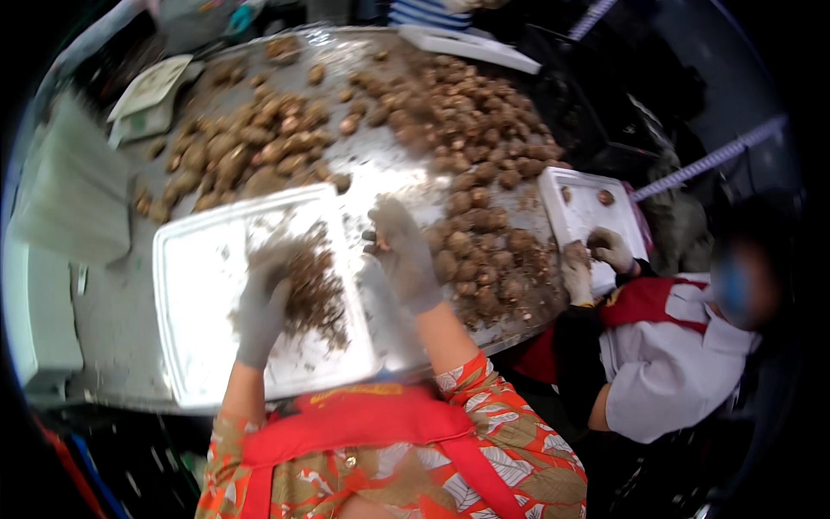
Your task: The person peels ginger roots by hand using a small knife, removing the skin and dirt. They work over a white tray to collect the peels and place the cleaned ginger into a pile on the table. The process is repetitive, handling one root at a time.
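Observation:
My left hand (264,305), in a grey glove, is over the white foam tray (194,363), at the left edge of a heap of brown root fibres and soil (318,292). Motion blur hides whether its fingers hold anything. My right hand (402,253), gloved as well, is just past the tray's right side, above the metal table (382,162). Its fingers are curled and dark at the tips; what lies between them is not clear. A pile of brown taro-like tubers (480,259) lies right beside it.
More tubers (253,149) are heaped behind the tray, with a larger pile (467,110) at the back right. A kitchen scale (146,97) and stacked foam boxes (78,181) stand at left. A co-worker's gloved hands (593,259) are over a small foam tray (551,194) at right.

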### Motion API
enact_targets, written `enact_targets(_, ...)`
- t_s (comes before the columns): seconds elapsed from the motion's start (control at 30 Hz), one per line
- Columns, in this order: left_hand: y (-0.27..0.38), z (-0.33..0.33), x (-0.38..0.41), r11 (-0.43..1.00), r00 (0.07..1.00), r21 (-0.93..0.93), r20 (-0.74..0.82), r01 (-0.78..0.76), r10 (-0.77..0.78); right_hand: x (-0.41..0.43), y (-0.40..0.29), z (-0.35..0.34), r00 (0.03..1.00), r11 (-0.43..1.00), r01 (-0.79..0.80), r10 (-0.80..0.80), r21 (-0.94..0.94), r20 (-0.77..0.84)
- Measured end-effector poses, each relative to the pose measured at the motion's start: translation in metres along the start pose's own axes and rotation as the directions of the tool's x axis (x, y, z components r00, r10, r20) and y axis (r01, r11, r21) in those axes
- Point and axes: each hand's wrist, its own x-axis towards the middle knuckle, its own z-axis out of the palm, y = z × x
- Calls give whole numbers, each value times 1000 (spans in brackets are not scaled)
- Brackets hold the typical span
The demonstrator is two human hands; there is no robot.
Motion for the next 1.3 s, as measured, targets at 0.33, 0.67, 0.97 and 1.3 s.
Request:
enact_targets(0.33,-12,-9,0,975,970,22,96,223,-224,24,-98,-123,998,875,-59,37,-480,-55)
enact_targets(0.67,-7,2,4,994,991,80,107,75,-83,130,-232,-113,966,896,59,-163,-440,-202)
enact_targets(0.97,-6,-6,6,949,942,25,117,315,-315,132,-69,-114,951,595,-307,153,-743,-270)
enact_targets(1.3,0,16,30,916,902,-12,182,401,-392,278,-45,-89,999,-77,-40,5,-996,-40)
